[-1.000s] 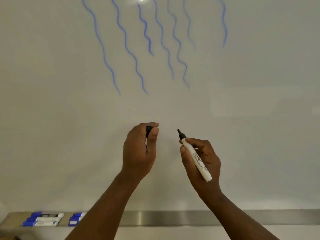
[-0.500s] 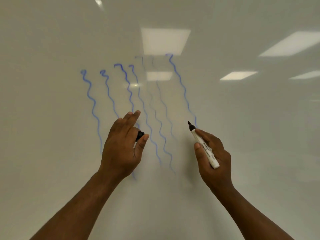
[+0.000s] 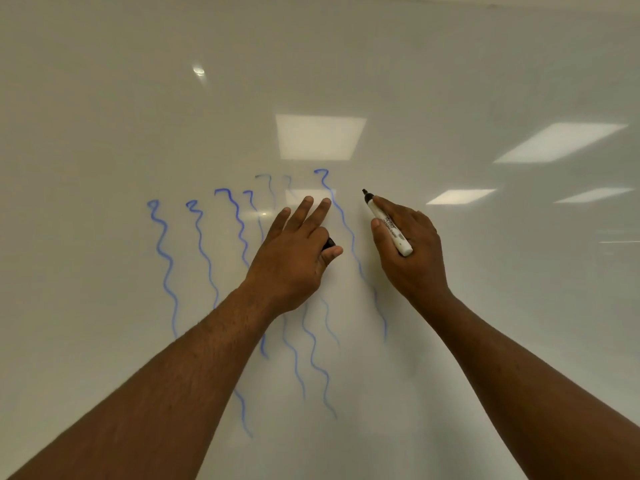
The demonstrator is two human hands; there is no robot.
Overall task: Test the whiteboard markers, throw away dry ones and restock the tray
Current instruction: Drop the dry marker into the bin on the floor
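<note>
whiteboard: right hand grips uncapped marker, tip up.

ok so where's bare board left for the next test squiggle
Bare whiteboard lies right of the right hand and its uncapped marker, and left of the leftmost blue squiggle. Above the squiggle tops is also clear, apart from light reflections. The middle is crowded: blue wavy lines run close together around the left hand, which pinches the black cap.

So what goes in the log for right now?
right hand: holds uncapped marker | left hand: holds cap | whiteboard: blue squiggles
</note>
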